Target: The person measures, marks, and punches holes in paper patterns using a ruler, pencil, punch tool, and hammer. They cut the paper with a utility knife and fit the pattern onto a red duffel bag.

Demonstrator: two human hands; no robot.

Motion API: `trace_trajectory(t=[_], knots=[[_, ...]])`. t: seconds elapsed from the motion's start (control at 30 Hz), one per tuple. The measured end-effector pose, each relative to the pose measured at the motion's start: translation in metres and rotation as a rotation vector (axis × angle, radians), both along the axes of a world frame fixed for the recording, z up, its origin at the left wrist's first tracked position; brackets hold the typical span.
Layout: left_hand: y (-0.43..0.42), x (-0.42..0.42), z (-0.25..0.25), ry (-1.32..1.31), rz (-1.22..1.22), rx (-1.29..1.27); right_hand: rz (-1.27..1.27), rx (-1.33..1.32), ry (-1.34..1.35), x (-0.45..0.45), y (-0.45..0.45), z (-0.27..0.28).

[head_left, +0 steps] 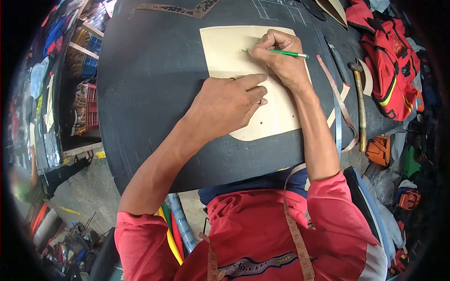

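Observation:
A cream sheet of card (225,51) with a rounded lower corner and small dark holes lies on the dark table (145,84). My right hand (281,56) pinches a green pencil (290,54), its tip touching the upper part of the sheet beside a small mark. Resting on the sheet's left and middle part is my left hand (234,100), palm down, fingers bent toward the right and a ring on one of them. Nothing shows in it; its fingertips lie on the card below the pencil.
Right of the sheet lie a measuring tape (338,93), a metal ruler (338,126), a cutter (335,58) and a hammer (360,103). A red bag (391,61) sits at the right. A metal square (180,9) is at the back. Another person (28,187) is at far left.

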State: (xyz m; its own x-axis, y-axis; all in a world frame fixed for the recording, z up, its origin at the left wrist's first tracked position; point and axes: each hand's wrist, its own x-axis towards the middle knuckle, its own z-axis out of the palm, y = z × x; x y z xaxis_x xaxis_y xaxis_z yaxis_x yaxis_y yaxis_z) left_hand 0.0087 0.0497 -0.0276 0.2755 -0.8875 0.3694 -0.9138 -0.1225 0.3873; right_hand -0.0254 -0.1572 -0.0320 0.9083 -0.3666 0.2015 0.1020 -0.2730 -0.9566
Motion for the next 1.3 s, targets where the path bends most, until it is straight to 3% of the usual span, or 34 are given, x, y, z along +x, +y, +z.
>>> trace_trajectory(t=[0.37,0.73,1.3], knots=[[0.001,0.001,0.002,-0.002,0.013,0.026,0.056,0.008,-0.049,0.001,-0.007,-0.006],[0.001,0.001,0.001,-0.007,-0.005,0.0,-0.087,-0.017,-0.114,-0.007,0.002,-0.006],[0.0,0.001,0.002,0.008,0.002,-0.037,-0.043,-0.018,-0.059,-0.002,-0.004,-0.008]])
